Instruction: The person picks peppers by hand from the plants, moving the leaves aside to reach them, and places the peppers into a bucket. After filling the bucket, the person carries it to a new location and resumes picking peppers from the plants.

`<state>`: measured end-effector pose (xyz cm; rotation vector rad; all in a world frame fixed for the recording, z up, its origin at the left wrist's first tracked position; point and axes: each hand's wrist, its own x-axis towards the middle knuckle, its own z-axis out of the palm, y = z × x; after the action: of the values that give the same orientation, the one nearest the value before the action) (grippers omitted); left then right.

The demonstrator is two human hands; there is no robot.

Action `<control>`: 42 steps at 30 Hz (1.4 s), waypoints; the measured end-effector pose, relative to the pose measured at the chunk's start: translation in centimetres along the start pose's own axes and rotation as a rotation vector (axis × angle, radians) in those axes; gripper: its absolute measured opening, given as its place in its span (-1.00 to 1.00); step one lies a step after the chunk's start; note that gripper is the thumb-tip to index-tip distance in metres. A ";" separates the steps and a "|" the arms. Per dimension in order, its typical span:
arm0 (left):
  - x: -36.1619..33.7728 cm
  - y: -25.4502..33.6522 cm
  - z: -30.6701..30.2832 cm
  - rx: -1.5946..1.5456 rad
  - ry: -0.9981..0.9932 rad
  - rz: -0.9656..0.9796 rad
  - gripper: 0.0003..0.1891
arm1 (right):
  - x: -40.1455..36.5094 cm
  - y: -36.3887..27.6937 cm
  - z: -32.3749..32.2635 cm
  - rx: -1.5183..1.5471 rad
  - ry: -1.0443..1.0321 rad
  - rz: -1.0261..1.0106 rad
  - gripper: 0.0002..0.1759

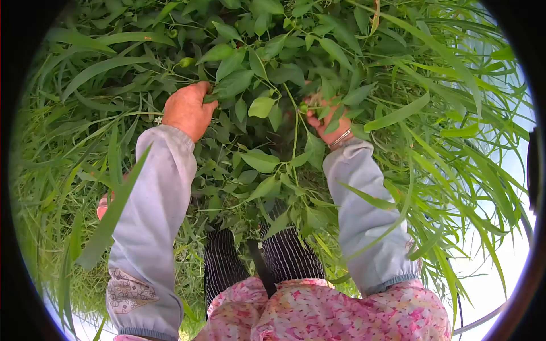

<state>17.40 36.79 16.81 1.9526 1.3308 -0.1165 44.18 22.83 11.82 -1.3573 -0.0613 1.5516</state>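
Observation:
A leafy pepper plant (260, 161) fills the middle of the view. On its left side is my left hand (190, 111), its back toward me, with the thumb and forefinger closed around foliage. Just above that hand hangs a small green pepper (186, 62). My right hand (334, 122) reaches in from the other side, partly covered by leaves and somewhat blurred. Its fingers are curled, and a second green pepper (303, 107) shows at the fingertips. Whether the fingers grip that pepper or only touch it is hidden.
Long grass blades (438, 128) crowd both sides, some crossing in front of my sleeves (162, 193). Below the plant are my striped trousers (224, 264) and a pink floral garment (347, 312). Pale sheeting (483, 278) lies at the right edge.

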 end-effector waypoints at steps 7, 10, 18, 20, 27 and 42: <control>-1.5 4.4 -1.7 0.109 0.253 0.323 -0.78 | 3.7 -6.5 -0.8 -0.043 0.100 0.057 -0.59; -2.0 7.1 -1.5 0.049 0.434 0.638 -0.80 | 3.5 -6.9 -2.5 -0.074 0.042 0.089 -0.57; -3.5 14.4 1.0 -0.486 0.096 0.635 -0.80 | 2.4 -8.6 -3.6 -0.489 -0.178 0.149 -0.72; -0.7 15.8 1.3 -0.537 0.131 0.645 -0.82 | 0.4 -9.2 -1.8 -0.485 -0.136 0.111 -0.73; 4.8 13.1 11.2 0.520 -0.828 0.462 -0.83 | -0.4 -10.2 -2.0 -0.487 -0.078 0.110 -0.66; 3.0 4.6 16.7 -0.531 -0.476 0.045 -0.87 | -4.8 -0.2 -6.5 -0.549 -0.011 0.224 -0.75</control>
<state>28.02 27.83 6.03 1.3907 0.8879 -0.1730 48.42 15.99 12.94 -1.8304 -0.3756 1.8080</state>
